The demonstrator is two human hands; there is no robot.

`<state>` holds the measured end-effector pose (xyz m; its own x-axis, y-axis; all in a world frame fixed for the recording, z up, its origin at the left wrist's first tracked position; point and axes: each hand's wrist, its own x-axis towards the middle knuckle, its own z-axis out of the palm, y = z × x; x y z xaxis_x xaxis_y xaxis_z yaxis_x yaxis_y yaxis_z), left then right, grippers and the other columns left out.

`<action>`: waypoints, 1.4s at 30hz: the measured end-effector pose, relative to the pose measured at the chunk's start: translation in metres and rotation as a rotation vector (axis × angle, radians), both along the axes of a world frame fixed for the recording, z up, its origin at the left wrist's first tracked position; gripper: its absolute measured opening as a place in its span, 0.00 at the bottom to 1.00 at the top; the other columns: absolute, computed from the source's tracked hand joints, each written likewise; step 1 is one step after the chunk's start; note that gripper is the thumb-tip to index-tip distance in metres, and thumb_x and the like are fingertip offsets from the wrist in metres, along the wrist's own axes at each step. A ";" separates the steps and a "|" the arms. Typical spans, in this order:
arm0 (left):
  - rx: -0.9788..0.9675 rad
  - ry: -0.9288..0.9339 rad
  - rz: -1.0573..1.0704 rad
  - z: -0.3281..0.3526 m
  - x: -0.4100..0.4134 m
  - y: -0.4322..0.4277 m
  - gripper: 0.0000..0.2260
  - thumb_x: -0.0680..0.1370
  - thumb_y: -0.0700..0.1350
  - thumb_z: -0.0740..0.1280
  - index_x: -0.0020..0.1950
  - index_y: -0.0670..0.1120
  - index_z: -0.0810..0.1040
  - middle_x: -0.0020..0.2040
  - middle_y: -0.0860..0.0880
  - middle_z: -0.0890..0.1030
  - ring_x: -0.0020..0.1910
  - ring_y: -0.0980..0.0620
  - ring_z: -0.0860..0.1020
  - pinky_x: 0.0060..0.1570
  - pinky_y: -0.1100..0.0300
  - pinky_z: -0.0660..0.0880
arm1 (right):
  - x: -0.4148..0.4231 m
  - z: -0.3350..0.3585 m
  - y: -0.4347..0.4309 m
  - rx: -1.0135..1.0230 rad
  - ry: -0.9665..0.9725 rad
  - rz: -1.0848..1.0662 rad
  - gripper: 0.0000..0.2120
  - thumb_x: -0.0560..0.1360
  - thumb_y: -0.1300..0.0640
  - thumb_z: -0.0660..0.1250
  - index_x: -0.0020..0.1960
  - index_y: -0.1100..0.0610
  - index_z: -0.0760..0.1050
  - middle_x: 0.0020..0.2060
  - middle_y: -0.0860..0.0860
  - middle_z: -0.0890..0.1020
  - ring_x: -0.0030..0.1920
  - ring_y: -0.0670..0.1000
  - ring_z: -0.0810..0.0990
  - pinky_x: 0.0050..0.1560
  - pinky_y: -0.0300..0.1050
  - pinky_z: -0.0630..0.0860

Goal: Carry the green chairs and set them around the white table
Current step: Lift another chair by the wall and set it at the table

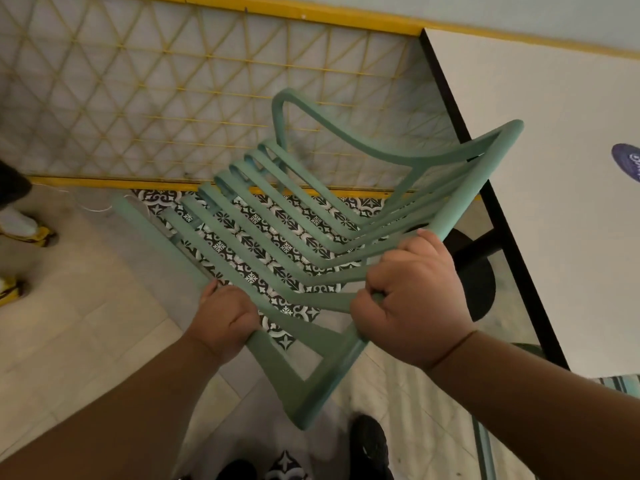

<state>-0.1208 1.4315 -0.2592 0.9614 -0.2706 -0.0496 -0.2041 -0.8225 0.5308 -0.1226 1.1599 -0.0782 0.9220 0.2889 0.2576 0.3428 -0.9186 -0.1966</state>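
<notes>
A green slatted plastic chair (pixel 311 237) hangs tilted in the air in front of me, its slats running away toward a yellow lattice wall. My left hand (pixel 225 320) grips the chair's left side rail. My right hand (pixel 405 292) is closed around the frame on the right side. The white table (pixel 554 168) with a dark edge stands right beside the chair, on the right; the chair's upper corner overlaps its edge in view. The chair's legs are hidden.
A yellow lattice wall panel (pixel 173 98) stands ahead. Another person's shoes (pixel 27 230) are at the far left. The table's black round base (pixel 478 271) sits under it. A purple round object (pixel 627 161) lies on the table. My own dark shoes (pixel 370 445) show below.
</notes>
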 end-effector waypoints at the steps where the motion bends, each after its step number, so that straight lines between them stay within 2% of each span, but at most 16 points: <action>1: -0.020 -0.010 -0.010 0.001 0.001 0.004 0.13 0.69 0.54 0.52 0.30 0.56 0.72 0.34 0.51 0.77 0.44 0.48 0.76 0.70 0.44 0.54 | -0.002 0.000 0.004 0.014 -0.003 -0.010 0.15 0.67 0.48 0.61 0.25 0.53 0.70 0.22 0.44 0.65 0.33 0.53 0.66 0.58 0.54 0.71; 3: -0.038 -0.024 -0.032 0.000 0.004 0.016 0.14 0.70 0.55 0.53 0.30 0.53 0.74 0.35 0.51 0.77 0.44 0.47 0.76 0.69 0.49 0.52 | -0.009 0.000 0.015 0.039 -0.008 -0.032 0.15 0.67 0.48 0.61 0.25 0.51 0.68 0.23 0.43 0.63 0.33 0.52 0.65 0.56 0.52 0.70; 6: -0.043 0.029 -0.062 -0.001 0.010 0.038 0.18 0.70 0.55 0.54 0.31 0.46 0.76 0.35 0.49 0.76 0.43 0.46 0.76 0.72 0.49 0.53 | -0.024 -0.001 0.034 0.032 0.000 -0.053 0.16 0.70 0.46 0.61 0.26 0.49 0.62 0.23 0.43 0.62 0.32 0.51 0.64 0.55 0.52 0.69; 10: -0.075 0.029 -0.100 0.002 0.018 0.064 0.17 0.72 0.52 0.55 0.33 0.46 0.79 0.36 0.48 0.78 0.45 0.43 0.79 0.71 0.69 0.42 | -0.036 -0.006 0.054 0.049 -0.026 -0.055 0.18 0.72 0.45 0.61 0.29 0.49 0.59 0.24 0.44 0.65 0.32 0.52 0.65 0.51 0.52 0.69; 15: -0.071 0.039 -0.182 0.005 0.035 0.080 0.16 0.73 0.55 0.56 0.33 0.50 0.79 0.37 0.50 0.79 0.48 0.44 0.79 0.69 0.59 0.49 | -0.034 -0.008 0.067 0.045 -0.009 -0.083 0.20 0.73 0.43 0.61 0.27 0.50 0.62 0.23 0.44 0.66 0.32 0.52 0.66 0.50 0.50 0.67; 20: -0.034 0.105 -0.159 0.011 0.039 0.082 0.18 0.72 0.55 0.55 0.33 0.48 0.80 0.37 0.49 0.80 0.50 0.45 0.79 0.70 0.69 0.43 | -0.031 -0.010 0.069 0.049 0.007 -0.092 0.20 0.74 0.42 0.60 0.28 0.50 0.62 0.24 0.43 0.67 0.33 0.51 0.65 0.50 0.49 0.66; 22: 0.006 0.115 -0.170 0.011 0.039 0.085 0.19 0.72 0.56 0.55 0.34 0.47 0.80 0.38 0.49 0.80 0.51 0.44 0.78 0.72 0.65 0.47 | -0.032 -0.010 0.069 0.058 0.016 -0.090 0.20 0.74 0.42 0.60 0.28 0.49 0.63 0.24 0.43 0.68 0.33 0.51 0.65 0.51 0.49 0.65; 24: 0.067 0.143 -0.198 0.016 0.041 0.084 0.19 0.71 0.58 0.54 0.35 0.49 0.80 0.43 0.47 0.82 0.54 0.42 0.78 0.71 0.52 0.58 | -0.031 -0.010 0.068 0.057 0.009 -0.082 0.20 0.74 0.42 0.60 0.28 0.49 0.63 0.25 0.43 0.67 0.33 0.51 0.65 0.50 0.48 0.64; 26: 0.167 0.257 -0.196 0.034 0.043 0.077 0.20 0.69 0.61 0.49 0.36 0.56 0.79 0.55 0.46 0.84 0.66 0.41 0.73 0.70 0.51 0.59 | -0.031 -0.010 0.066 0.053 0.006 -0.071 0.20 0.75 0.41 0.60 0.28 0.49 0.64 0.25 0.43 0.67 0.33 0.51 0.66 0.51 0.48 0.64; 27: 0.226 0.309 -0.207 0.044 0.042 0.072 0.24 0.69 0.62 0.46 0.40 0.58 0.81 0.62 0.46 0.82 0.71 0.42 0.70 0.73 0.52 0.56 | -0.031 -0.010 0.066 0.049 0.014 -0.070 0.20 0.75 0.41 0.59 0.29 0.49 0.65 0.25 0.43 0.67 0.33 0.51 0.66 0.51 0.49 0.65; 29: 0.330 0.392 -0.178 0.065 0.040 0.062 0.33 0.72 0.61 0.43 0.61 0.54 0.82 0.69 0.46 0.76 0.72 0.45 0.68 0.74 0.54 0.55 | -0.032 -0.007 0.064 0.023 0.069 -0.060 0.23 0.76 0.38 0.57 0.29 0.50 0.67 0.26 0.43 0.69 0.33 0.51 0.67 0.51 0.50 0.66; 31: 0.235 0.397 -0.015 0.095 0.033 0.048 0.24 0.80 0.56 0.52 0.74 0.53 0.73 0.74 0.45 0.72 0.72 0.46 0.68 0.71 0.52 0.62 | -0.033 -0.001 0.063 -0.017 0.151 -0.048 0.25 0.77 0.34 0.54 0.31 0.49 0.72 0.27 0.43 0.72 0.35 0.49 0.70 0.52 0.49 0.65; 34: -0.017 0.286 0.112 0.151 0.010 0.027 0.21 0.81 0.55 0.60 0.75 0.61 0.69 0.75 0.51 0.71 0.71 0.50 0.71 0.69 0.47 0.70 | -0.029 0.012 0.055 -0.036 0.266 0.013 0.28 0.74 0.25 0.53 0.42 0.44 0.80 0.35 0.40 0.77 0.42 0.45 0.73 0.57 0.46 0.65; 36: -0.102 0.244 0.138 0.196 -0.011 0.005 0.22 0.80 0.58 0.60 0.76 0.63 0.66 0.69 0.54 0.75 0.65 0.52 0.75 0.64 0.48 0.73 | -0.024 0.019 0.042 -0.018 0.291 0.086 0.31 0.71 0.21 0.54 0.52 0.43 0.81 0.42 0.38 0.79 0.47 0.44 0.74 0.59 0.47 0.68; 40: 0.064 0.148 0.130 0.246 -0.042 -0.045 0.27 0.81 0.61 0.59 0.79 0.60 0.59 0.70 0.54 0.75 0.58 0.53 0.76 0.54 0.52 0.73 | 0.001 0.031 0.006 -0.004 0.228 0.197 0.38 0.67 0.20 0.59 0.59 0.49 0.82 0.48 0.45 0.83 0.53 0.49 0.78 0.62 0.53 0.74; 42: 0.167 0.141 0.098 0.242 -0.049 -0.063 0.29 0.79 0.66 0.58 0.78 0.59 0.58 0.69 0.53 0.75 0.61 0.50 0.76 0.55 0.50 0.73 | 0.018 0.031 -0.013 -0.040 0.180 0.218 0.42 0.65 0.19 0.61 0.59 0.52 0.83 0.50 0.48 0.85 0.55 0.53 0.80 0.64 0.56 0.73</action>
<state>-0.1702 1.3683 -0.0171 0.9629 -0.1535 -0.2218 -0.0527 -0.9135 0.4034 -0.1051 1.1466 -0.0474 0.8671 0.4918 0.0797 0.4956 -0.8356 -0.2370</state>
